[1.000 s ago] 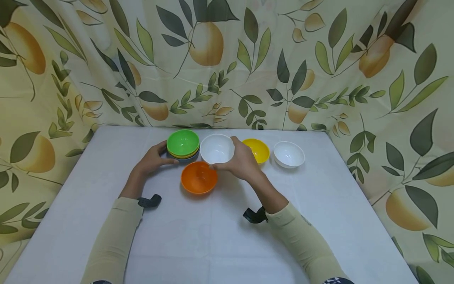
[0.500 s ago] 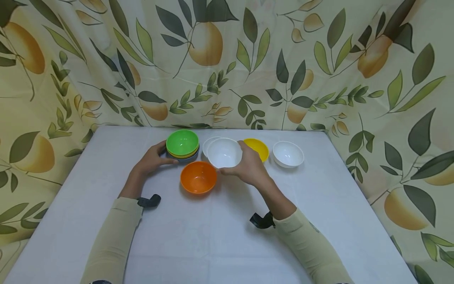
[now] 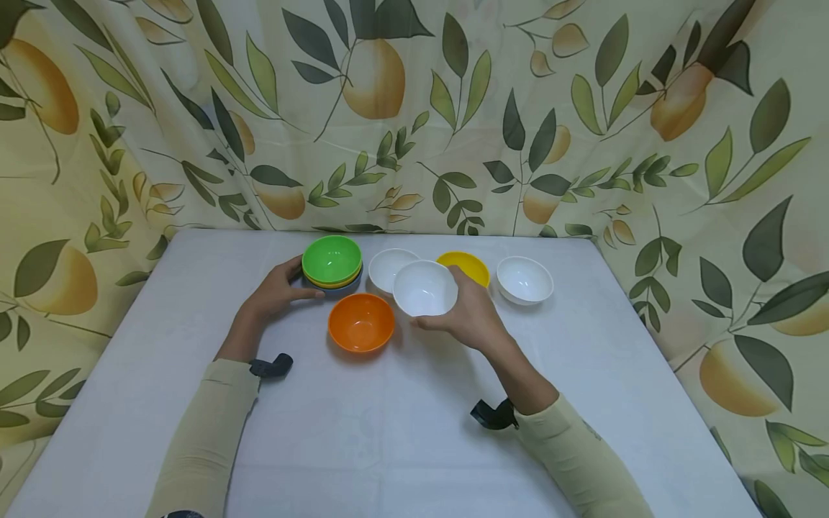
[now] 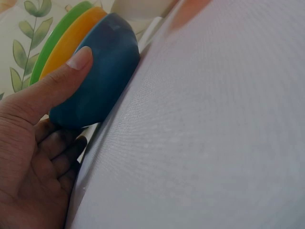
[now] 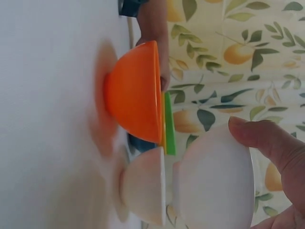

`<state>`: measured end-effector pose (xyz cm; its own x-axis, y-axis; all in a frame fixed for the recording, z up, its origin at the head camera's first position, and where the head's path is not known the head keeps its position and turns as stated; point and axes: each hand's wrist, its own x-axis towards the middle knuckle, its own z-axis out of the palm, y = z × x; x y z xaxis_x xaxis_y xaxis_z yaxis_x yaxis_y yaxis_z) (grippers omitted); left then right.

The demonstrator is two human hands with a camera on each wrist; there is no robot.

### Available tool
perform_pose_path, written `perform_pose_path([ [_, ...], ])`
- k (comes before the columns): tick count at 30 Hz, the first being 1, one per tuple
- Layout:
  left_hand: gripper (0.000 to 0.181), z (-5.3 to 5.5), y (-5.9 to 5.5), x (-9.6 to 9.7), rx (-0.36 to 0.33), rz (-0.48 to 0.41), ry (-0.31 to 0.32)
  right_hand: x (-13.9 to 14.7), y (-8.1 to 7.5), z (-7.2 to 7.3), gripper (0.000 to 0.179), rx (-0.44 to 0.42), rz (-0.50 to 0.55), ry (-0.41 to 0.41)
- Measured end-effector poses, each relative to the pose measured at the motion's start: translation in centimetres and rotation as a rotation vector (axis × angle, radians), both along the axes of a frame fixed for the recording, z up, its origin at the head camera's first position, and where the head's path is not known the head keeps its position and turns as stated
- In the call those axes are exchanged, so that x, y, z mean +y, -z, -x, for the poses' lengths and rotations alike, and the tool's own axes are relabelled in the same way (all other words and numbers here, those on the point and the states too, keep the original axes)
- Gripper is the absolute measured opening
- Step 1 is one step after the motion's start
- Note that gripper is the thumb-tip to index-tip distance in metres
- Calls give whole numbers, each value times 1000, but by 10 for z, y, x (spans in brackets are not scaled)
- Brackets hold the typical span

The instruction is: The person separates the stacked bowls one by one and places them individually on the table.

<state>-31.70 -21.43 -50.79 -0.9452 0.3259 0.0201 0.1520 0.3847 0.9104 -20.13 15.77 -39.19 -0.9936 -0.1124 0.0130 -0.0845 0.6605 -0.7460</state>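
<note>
At the back left of the table, a green bowl (image 3: 332, 259) is nested in a yellow bowl, with a dark blue bowl (image 4: 102, 71) at the bottom. My left hand (image 3: 270, 293) grips this stack from its left side, the thumb on the blue bowl's wall. A white bowl (image 3: 424, 288) is held in the air by my right hand (image 3: 471, 309), thumb at the near side of its rim. In the right wrist view it hangs just above a second white bowl (image 5: 145, 186) that stands on the table. An orange bowl (image 3: 360, 323) sits in front of the stack.
Behind my right hand stands a separate yellow bowl (image 3: 465, 266), partly covered. Another white bowl (image 3: 524, 280) is to its right. The bowls rest on a white-covered table (image 3: 363, 432), with a fruit-patterned curtain (image 3: 388, 165) along its back edge.
My right hand has lifted the white bowl off and moved it right and toward me, uncovering the white bowl beneath. My left hand stays on the stack.
</note>
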Motion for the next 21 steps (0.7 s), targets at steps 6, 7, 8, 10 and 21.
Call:
perform_pose_path([
  [6,106,1,0,0,-4,27,-5,9,5,-7,104,-25,-11,17],
  [7,106,1,0,0,-3,32,-7,10,6,-8,105,-29,-14,20],
  [8,106,1,0,0,-2,38,-11,11,7,-8,106,-32,-16,24],
  [10,105,1,0,0,1,44,-16,13,9,-10,109,-39,-21,32],
  [21,104,-2,-1,1,-8,20,-14,14,18,-19,106,-45,-24,29],
])
